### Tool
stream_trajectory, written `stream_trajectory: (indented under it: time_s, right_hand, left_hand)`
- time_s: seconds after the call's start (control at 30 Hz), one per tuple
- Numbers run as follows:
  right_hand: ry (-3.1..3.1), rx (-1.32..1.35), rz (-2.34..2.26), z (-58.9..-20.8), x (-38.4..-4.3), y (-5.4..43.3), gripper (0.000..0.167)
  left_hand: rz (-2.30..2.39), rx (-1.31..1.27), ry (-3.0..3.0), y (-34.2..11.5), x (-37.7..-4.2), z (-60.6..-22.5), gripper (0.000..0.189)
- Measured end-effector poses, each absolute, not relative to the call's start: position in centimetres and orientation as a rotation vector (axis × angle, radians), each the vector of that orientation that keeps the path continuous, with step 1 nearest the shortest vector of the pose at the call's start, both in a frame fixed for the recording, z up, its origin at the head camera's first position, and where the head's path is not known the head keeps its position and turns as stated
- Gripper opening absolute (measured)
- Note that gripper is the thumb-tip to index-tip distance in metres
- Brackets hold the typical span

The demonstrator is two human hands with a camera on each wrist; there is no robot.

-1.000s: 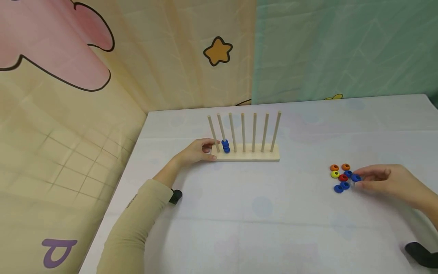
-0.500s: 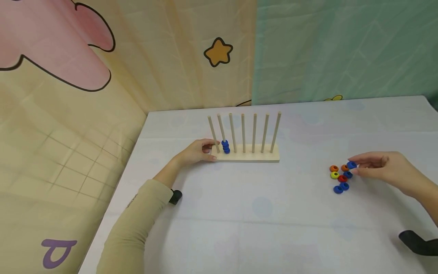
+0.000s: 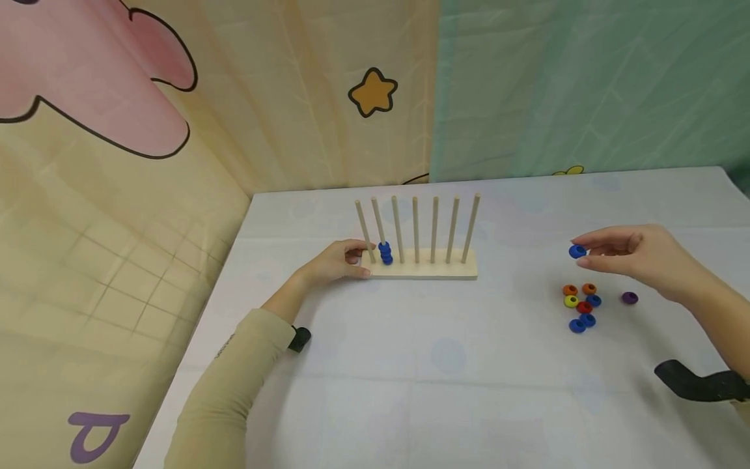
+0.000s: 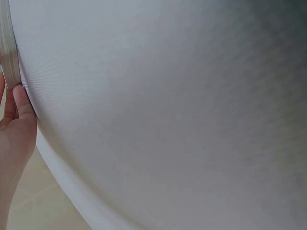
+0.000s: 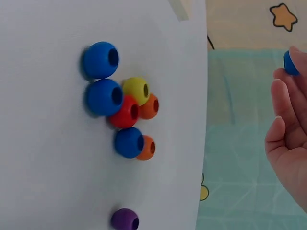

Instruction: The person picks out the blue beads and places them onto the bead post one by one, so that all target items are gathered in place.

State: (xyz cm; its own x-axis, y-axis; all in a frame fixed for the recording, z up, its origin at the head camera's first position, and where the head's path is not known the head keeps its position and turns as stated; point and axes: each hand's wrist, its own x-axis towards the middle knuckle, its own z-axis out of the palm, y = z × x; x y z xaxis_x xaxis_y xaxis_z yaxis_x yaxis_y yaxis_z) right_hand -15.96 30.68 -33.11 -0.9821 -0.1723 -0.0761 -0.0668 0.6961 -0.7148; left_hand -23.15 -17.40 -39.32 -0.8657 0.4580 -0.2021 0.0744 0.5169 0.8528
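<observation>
My left hand (image 3: 335, 264) grips the left end of a pale wooden base (image 3: 426, 271) that carries a row of several upright pegs (image 3: 416, 229). Blue beads (image 3: 385, 253) are stacked on the second peg from the left. Over on the right, my right hand (image 3: 635, 254) pinches a blue bead (image 3: 577, 251) between thumb and fingertips, raised above the table. The same held bead (image 5: 290, 63) is partly covered by the fingers in the right wrist view. In the left wrist view, the thumb and fingers hold the base's end (image 4: 11, 67) at the frame's edge.
Below the right hand lies a cluster of loose beads: blue (image 5: 101, 60), yellow (image 5: 136, 90), red (image 5: 125, 112) and orange (image 5: 149, 106). A purple bead (image 3: 629, 298) lies apart to their right. Printed curtains stand behind the white table (image 3: 445, 417).
My right hand has lifted the blue bead off the table and moved it up and left, uncovering the purple bead. The left hand stays on the base.
</observation>
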Motion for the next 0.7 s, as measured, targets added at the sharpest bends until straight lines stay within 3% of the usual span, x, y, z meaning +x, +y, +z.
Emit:
stream_trajectory:
  time_s: [0.7]
  right_hand:
    - [2.599,-0.409,-1.419,-27.3,-18.8,23.0,0.031]
  left_hand:
    - [1.263,0.49,2.386,-17.5,-23.2,-39.5,0.059]
